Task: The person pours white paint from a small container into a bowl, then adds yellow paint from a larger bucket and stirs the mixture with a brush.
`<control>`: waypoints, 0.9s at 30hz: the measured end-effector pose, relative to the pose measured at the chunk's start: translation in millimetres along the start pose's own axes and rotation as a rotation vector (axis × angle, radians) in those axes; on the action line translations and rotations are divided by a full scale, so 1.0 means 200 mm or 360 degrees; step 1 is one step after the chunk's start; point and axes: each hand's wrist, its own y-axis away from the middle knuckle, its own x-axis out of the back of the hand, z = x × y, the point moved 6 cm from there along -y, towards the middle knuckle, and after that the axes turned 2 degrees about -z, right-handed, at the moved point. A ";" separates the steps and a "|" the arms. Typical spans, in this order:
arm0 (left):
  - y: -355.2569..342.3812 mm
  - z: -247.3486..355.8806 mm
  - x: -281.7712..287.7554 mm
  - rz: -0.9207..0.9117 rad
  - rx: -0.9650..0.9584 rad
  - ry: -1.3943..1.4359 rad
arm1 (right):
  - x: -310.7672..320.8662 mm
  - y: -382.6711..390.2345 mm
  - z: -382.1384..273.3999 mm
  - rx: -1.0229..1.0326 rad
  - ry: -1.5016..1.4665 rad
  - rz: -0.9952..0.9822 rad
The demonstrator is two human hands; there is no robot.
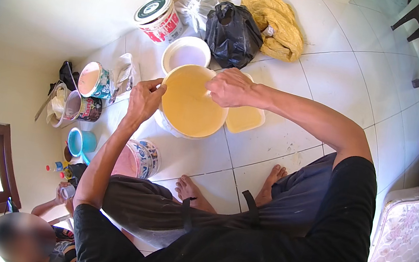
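Observation:
A large round bucket (164,123) stands on the floor in front of me, holding a smooth yellow, paint-like liquid (192,104). My left hand (144,101) grips its left rim, thumb and fingers pinched over the edge. Over the bucket's right side is my right hand (231,87), with its fingers curled closed. A small pale bit shows below those fingers, but what they hold is hidden. Partly behind the bucket, on the right, sits a yellow tray-like container (248,119). A white round lid or basin (187,54) lies just beyond the bucket.
Farther back are a lidded pail (158,19), a black plastic bag (233,34) and a yellow sack (278,30). Several paint pails, including a teal one (96,80), line the left wall. A pink-toned pail (136,158) stands near my left leg. Another person (23,238) is at lower left.

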 end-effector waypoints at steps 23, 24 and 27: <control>0.01 0.02 -0.01 0.0008 -0.0003 0.0025 | -0.03 -0.01 -0.08 0.0106 -0.0313 0.0205; 0.01 0.02 -0.01 0.0012 -0.0011 0.0025 | -0.03 -0.02 -0.06 0.0064 -0.0245 0.0243; 0.01 0.01 0.00 0.0006 -0.0004 0.0011 | -0.01 -0.04 0.01 -0.0026 -0.0048 0.0154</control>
